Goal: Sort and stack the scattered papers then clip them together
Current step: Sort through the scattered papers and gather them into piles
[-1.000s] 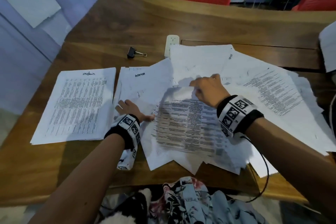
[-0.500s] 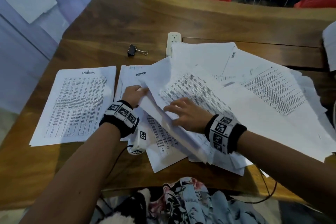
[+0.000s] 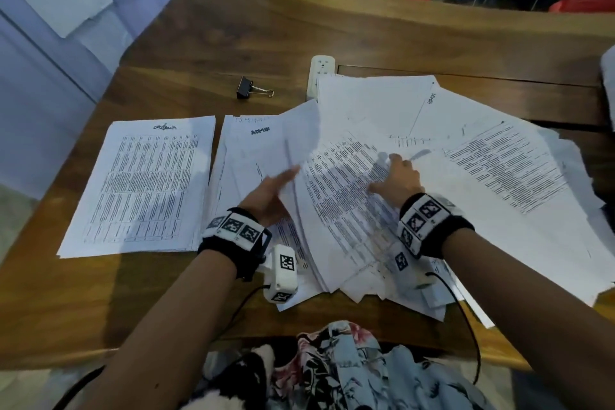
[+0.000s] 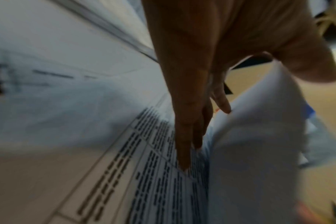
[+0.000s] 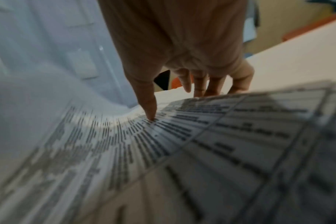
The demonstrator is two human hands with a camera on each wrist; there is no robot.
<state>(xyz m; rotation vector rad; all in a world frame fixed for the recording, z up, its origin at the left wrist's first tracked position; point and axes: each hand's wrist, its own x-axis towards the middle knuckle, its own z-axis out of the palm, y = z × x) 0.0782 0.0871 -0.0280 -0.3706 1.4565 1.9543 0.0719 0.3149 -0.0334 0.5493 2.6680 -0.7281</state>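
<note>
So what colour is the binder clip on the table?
Black binder clip with metal wire handles, clearest in the head view.

The right hand (image 5: 182,45) presses its thumb and fingertips (image 5: 187,86) down on a curved printed sheet (image 5: 182,144)

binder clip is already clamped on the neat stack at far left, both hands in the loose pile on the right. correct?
Not quite. The binder clip lies loose on the bare table, beyond the neat stack and apart from it, as the head view shows. The rest holds: the left hand and right hand are both in the loose pile.
</note>
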